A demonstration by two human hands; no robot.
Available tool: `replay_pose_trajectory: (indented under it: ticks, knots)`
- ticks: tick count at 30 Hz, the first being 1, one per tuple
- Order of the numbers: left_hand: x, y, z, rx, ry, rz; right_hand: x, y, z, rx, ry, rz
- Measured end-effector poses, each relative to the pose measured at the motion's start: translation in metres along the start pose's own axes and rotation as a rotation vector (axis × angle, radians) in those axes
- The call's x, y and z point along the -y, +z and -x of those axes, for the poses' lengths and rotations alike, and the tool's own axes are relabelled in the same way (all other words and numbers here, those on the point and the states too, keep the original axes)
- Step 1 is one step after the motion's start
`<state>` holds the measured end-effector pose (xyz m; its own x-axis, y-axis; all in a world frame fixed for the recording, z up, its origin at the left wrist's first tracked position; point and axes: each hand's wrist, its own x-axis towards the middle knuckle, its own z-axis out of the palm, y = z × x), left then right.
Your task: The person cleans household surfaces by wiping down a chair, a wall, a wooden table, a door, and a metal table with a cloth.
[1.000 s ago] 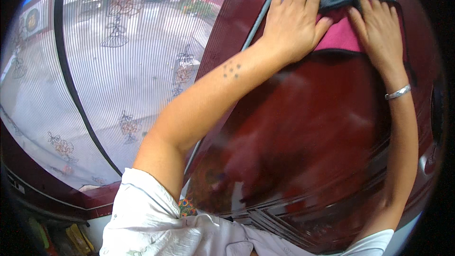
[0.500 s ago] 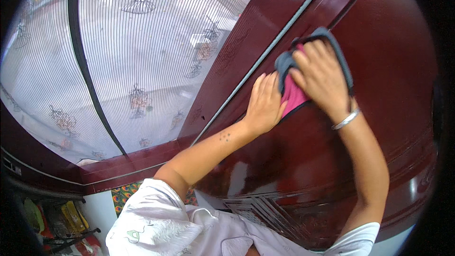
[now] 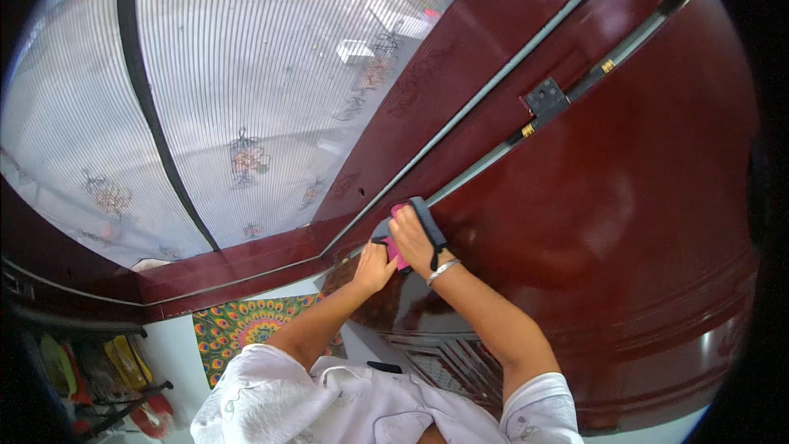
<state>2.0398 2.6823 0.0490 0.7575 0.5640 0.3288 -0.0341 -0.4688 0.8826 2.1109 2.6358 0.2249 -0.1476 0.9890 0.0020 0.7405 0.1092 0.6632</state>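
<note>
A pink and grey cloth [image 3: 427, 219] with dark edging lies bunched against the edge of a glossy dark red door [image 3: 575, 222]. My right hand [image 3: 413, 240], with a silver bangle at the wrist, is closed on the cloth and presses it to the door's edge. Just left of it and a little lower, my left hand [image 3: 376, 268] holds the cloth's pink side, its fingers bent toward the narrow side of the door. Parts of the cloth are hidden beneath both hands.
Left of the door stands a dark red frame [image 3: 460, 57] with a striped sheer curtain [image 3: 271, 99]. Black hinges [image 3: 545, 99] run along the door's edge. A peacock-patterned mat [image 3: 255, 319] covers the floor below, and a shoe rack [image 3: 123, 419] stands at lower left.
Both hands have moved down and left along the door's edge with the cloth, closer to my body. The hinges higher up now show. The door stands farther from its frame.
</note>
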Motion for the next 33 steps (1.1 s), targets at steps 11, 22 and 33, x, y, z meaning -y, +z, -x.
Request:
replay_pose_trajectory:
  ticks: [11, 22, 33]
  knots:
    - [0.005, 0.006, 0.034, 0.004, 0.0, 0.006, 0.067, 0.057, 0.074, 0.053, 0.088, -0.374]
    - [-0.134, 0.031, 0.045, -0.029, 0.288, -0.225, 0.02, -0.075, 0.201, -0.245, 0.4, -0.515]
    - [-0.404, 0.001, -0.042, -0.372, 1.007, -0.243, -0.111, -0.248, 0.285, -0.429, 0.744, 0.338]
